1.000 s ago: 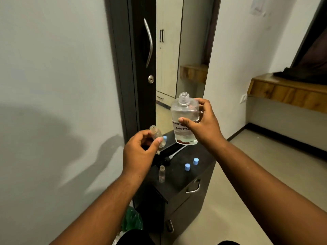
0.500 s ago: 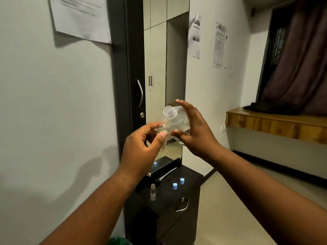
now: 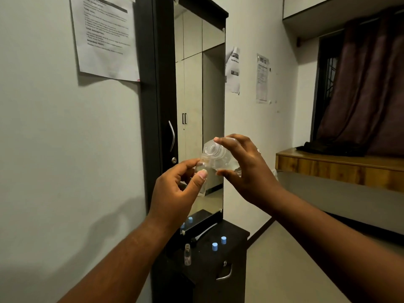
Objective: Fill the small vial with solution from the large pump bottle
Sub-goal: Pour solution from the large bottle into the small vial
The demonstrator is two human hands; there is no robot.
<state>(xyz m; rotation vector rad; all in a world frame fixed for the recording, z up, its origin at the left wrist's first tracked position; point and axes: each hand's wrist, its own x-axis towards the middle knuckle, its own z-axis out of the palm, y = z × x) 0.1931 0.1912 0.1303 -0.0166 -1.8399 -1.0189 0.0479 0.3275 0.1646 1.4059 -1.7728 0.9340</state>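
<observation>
Hands (image 3: 175, 189) (image 3: 247, 171) grip vial (image 3: 202, 182) and tilted bottle (image 3: 218, 156) above black cabinet (image 3: 236, 250) (mirror (image 3: 199, 84) behind).

Right hand (image 3: 247, 171) gripping large bottle (image 3: 218, 157), tilting it, open neck pointing left and toward camera. Left hand (image 3: 177, 193) pinching small vial (image 3: 202, 171) just under bottle mouth. Both raised before mirror (image 3: 201, 95). Below, on dark cabinet (image 3: 218, 261): second vial (image 3: 187, 254) standing upright, two blue caps (image 3: 218, 243) sitting beside it.
</observation>
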